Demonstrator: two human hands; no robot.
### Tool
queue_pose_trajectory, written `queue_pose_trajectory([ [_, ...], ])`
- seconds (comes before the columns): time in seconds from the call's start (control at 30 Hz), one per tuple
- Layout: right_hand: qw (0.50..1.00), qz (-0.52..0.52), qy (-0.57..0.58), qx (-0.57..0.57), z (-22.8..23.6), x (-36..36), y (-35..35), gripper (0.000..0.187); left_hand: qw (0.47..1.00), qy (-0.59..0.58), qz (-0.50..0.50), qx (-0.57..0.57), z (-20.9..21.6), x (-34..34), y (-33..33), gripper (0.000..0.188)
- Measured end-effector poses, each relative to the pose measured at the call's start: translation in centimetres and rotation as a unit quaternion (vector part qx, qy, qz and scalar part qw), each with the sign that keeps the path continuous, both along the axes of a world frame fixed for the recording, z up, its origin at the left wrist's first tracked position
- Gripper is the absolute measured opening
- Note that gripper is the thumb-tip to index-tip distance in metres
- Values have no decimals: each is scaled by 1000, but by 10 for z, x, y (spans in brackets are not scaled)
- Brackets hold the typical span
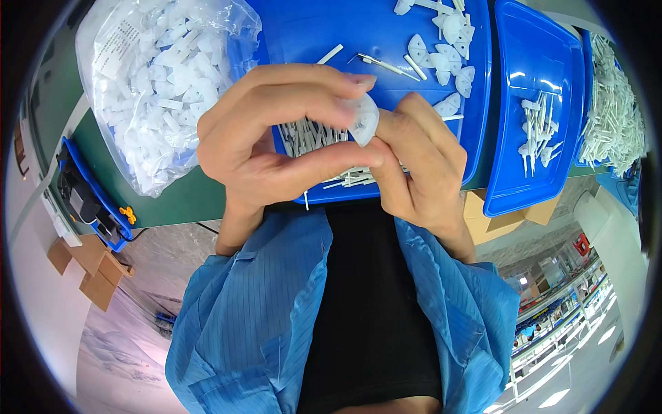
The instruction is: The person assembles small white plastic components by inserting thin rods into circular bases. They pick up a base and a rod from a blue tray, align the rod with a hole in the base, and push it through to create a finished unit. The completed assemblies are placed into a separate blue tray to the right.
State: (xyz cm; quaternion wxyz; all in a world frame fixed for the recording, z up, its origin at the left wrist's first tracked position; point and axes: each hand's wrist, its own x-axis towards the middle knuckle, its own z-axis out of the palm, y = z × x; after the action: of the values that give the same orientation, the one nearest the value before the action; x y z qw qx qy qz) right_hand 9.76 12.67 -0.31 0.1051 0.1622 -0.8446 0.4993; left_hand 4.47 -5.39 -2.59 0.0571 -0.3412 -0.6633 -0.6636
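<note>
A small white fan-shaped plastic piece [364, 121] is raised above the blue tray [289, 27], between my two hands. My left hand [276, 131] curls around it, fingertips and thumb gripping its left side. The fingers of my right hand [424, 162] are pinched together at the piece's right edge; whether they hold anything else is hidden. Beneath my hands, the tray's near part holds a pile of thin metal-and-white rods [310, 138]. More white fan-shaped pieces [445, 58] lie at its right side, with a few loose rods [386, 65] farther back.
To the left stands a clear plastic bag [158, 96] full of white plastic pieces. On the right are a smaller blue tray [503, 138] with assembled pieces and a heap of white rods [614, 103]. A blue bin [93, 200] hugs the green table's left edge.
</note>
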Motion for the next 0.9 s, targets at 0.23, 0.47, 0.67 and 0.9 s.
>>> queue_pose_trajectory([
  [0.23,998,2,48,40,-6,-6,1,27,984,-161,-23,72,0,7,0,42],
  [0.47,996,21,-55,-61,-1,-8,3,24,986,-155,-12,54,2,9,2,43],
  [0.67,959,33,-215,-179,9,-8,3,17,998,-11,10,-56,5,1,1,38],
  [0.9,942,-28,-278,-184,5,-5,-3,22,998,12,49,-47,0,3,1,32],
])
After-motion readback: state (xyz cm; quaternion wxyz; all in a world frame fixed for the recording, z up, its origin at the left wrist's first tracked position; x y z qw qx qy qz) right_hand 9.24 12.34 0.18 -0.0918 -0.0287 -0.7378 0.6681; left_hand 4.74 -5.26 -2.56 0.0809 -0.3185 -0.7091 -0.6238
